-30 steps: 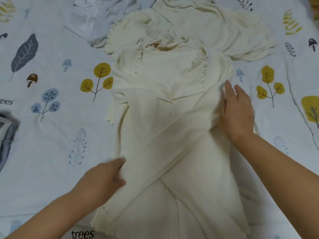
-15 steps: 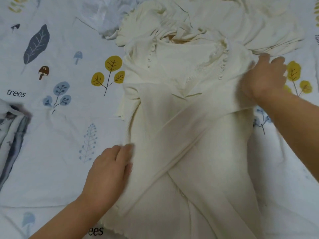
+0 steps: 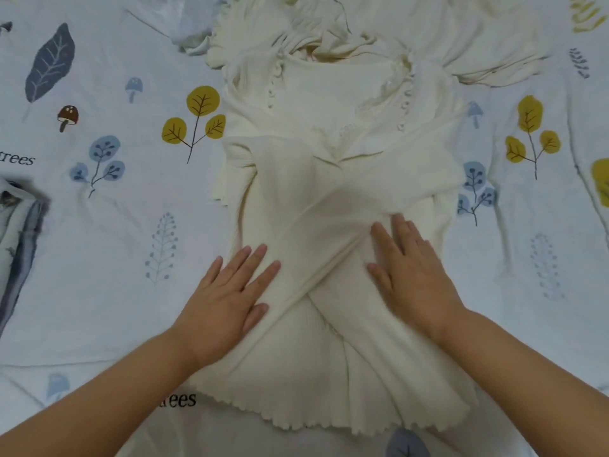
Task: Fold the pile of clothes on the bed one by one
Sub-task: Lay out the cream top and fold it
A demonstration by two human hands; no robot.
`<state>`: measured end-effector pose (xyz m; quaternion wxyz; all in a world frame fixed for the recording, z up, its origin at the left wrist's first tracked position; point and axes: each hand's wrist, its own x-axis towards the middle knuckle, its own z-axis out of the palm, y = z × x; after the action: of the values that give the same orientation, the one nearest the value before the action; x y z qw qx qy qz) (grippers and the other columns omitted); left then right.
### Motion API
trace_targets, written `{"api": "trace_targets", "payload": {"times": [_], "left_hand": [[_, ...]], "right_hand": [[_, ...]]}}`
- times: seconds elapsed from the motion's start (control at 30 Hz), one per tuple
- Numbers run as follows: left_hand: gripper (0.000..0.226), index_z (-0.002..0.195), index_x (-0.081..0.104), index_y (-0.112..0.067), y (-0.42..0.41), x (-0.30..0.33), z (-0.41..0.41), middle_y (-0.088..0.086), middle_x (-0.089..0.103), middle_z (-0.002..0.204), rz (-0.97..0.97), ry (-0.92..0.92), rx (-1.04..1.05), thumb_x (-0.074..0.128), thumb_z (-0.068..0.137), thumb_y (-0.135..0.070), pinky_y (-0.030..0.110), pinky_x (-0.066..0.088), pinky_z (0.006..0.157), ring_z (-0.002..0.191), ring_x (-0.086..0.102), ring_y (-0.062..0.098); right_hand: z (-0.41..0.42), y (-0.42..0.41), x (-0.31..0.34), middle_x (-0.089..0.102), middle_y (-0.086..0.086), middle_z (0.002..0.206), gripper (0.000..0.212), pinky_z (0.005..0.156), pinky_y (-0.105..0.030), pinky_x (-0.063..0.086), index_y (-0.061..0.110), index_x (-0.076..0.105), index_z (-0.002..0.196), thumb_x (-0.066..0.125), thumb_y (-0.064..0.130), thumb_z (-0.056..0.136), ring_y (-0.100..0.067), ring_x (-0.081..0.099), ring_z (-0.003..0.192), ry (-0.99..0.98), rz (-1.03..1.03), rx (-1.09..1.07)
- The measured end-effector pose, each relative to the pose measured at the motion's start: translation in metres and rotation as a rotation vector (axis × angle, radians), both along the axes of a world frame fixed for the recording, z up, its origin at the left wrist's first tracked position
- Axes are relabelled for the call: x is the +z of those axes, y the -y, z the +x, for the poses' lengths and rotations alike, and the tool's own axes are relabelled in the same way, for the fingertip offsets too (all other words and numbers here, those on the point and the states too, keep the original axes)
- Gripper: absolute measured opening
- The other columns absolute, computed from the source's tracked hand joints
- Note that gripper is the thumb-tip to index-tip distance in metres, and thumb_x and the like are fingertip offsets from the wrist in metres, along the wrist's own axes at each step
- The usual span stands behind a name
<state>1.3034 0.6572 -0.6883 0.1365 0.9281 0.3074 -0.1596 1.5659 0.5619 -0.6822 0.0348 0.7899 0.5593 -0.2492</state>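
Observation:
A cream ribbed cardigan [image 3: 333, 179] with small round buttons lies flat on the bed, its two sleeves folded in and crossed over the front. My left hand [image 3: 227, 301] lies flat with straight fingers on the lower left sleeve. My right hand [image 3: 408, 275] presses flat on the garment's right side, just below the crossing sleeves. The scalloped hem [image 3: 296, 420] points toward me. More cream clothing [image 3: 438, 31] is heaped beyond the collar, partly under the cardigan.
The bedsheet [image 3: 115, 258] is white with printed leaves, trees and mushrooms. A folded grey-and-white garment [image 3: 16, 232] sits at the left edge. A pale white cloth [image 3: 184, 24] lies crumpled at the top left.
My right hand came down from the cardigan's right shoulder to its middle. My left hand slid right onto the sleeve, fingers flattening. Both sleeves now lie crossed and smoothed.

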Motion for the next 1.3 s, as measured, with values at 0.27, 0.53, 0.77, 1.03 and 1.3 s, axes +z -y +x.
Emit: {"api": "trace_targets", "payload": {"times": [0.27, 0.53, 0.77, 1.03, 1.3], "left_hand": [[0.072, 0.135, 0.049, -0.013, 0.038, 0.012, -0.036, 0.013, 0.041, 0.144, 0.014, -0.068, -0.098, 0.015, 0.091, -0.06, 0.054, 0.042, 0.094, 0.131, 0.039, 0.036], [0.122, 0.138, 0.041, -0.01, 0.041, 0.012, -0.056, 0.013, 0.038, 0.145, -0.022, -0.043, -0.199, 0.084, 0.034, -0.055, 0.051, 0.04, 0.094, 0.133, 0.029, 0.031], [0.076, 0.101, 0.072, -0.017, 0.028, 0.034, -0.053, -0.003, 0.07, 0.106, -0.084, 0.265, -0.024, 0.087, 0.03, 0.007, 0.025, 0.053, 0.074, 0.097, 0.068, 0.021], [0.058, 0.077, 0.066, -0.04, -0.04, 0.088, -0.008, -0.023, 0.067, 0.081, -0.272, 0.593, 0.495, 0.061, 0.068, 0.017, 0.012, 0.043, 0.062, 0.067, 0.062, 0.003], [0.028, 0.07, 0.066, -0.027, -0.134, 0.117, 0.07, -0.006, 0.064, 0.064, -0.349, 0.796, 0.658, 0.063, 0.077, 0.001, 0.03, 0.047, 0.064, 0.06, 0.055, 0.009]], "right_hand": [[-0.045, 0.11, 0.033, 0.046, -0.02, 0.138, 0.071, 0.097, -0.051, 0.039, 0.015, 0.056, 0.129, 0.005, 0.051, 0.096, -0.039, 0.046, 0.126, 0.023, -0.055, 0.07], [-0.034, 0.137, 0.019, 0.045, -0.01, 0.128, 0.057, 0.086, -0.032, 0.042, 0.022, 0.039, 0.138, 0.062, 0.027, 0.086, -0.027, 0.05, 0.111, -0.104, -0.007, -0.411], [-0.03, 0.118, 0.047, 0.061, 0.002, 0.068, 0.036, 0.051, -0.008, 0.037, 0.041, 0.047, 0.086, 0.067, 0.012, 0.079, -0.004, 0.05, 0.049, -0.338, 0.174, -0.608], [0.016, 0.051, 0.104, 0.066, -0.006, 0.061, 0.02, 0.043, -0.016, 0.042, 0.021, 0.076, 0.074, 0.066, 0.005, 0.081, -0.013, 0.053, 0.049, -0.806, 0.309, -0.908], [0.079, -0.051, 0.128, 0.055, -0.019, 0.088, 0.02, 0.069, -0.034, 0.04, 0.015, 0.075, 0.064, 0.064, 0.012, 0.081, -0.029, 0.049, 0.083, -0.991, 0.267, -0.998]]}}
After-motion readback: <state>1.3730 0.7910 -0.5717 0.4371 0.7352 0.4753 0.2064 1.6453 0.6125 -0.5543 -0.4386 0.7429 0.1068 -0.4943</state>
